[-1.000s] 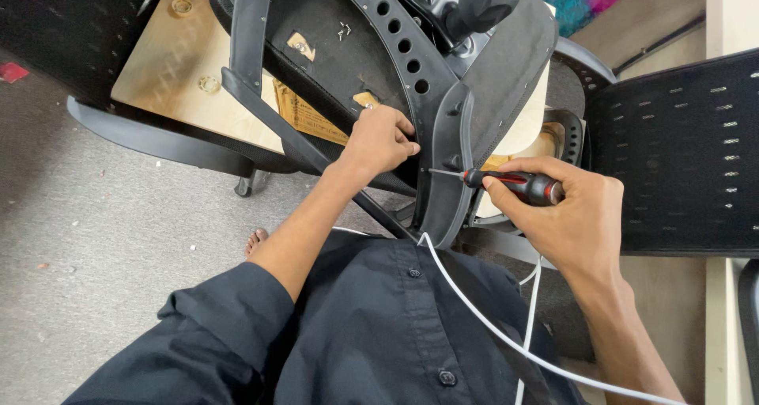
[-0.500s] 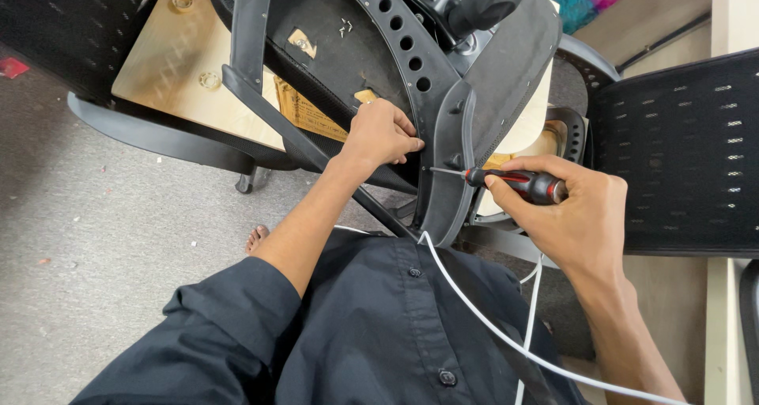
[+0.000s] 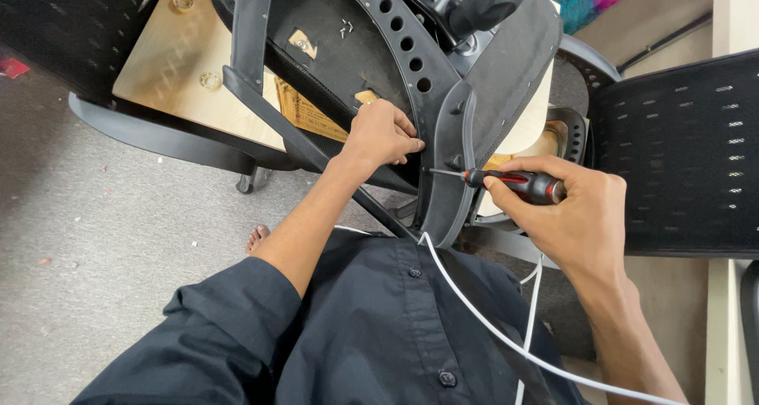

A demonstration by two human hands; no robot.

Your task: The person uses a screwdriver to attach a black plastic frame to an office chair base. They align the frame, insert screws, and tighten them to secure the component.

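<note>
Two hands | right (image 3: 581, 215) grips screwdriver (image 3: 514, 183) | left (image 3: 382, 134) steadies chair bracket (image 3: 449, 160)

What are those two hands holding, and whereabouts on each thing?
The right hand grips a screwdriver by its red-and-black handle. The left hand grips the black chair part near where the tip meets it.

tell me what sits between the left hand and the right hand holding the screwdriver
In the head view, a curved black plastic chair strut stands between the left hand and right hand; the screwdriver tip meets it.
</note>
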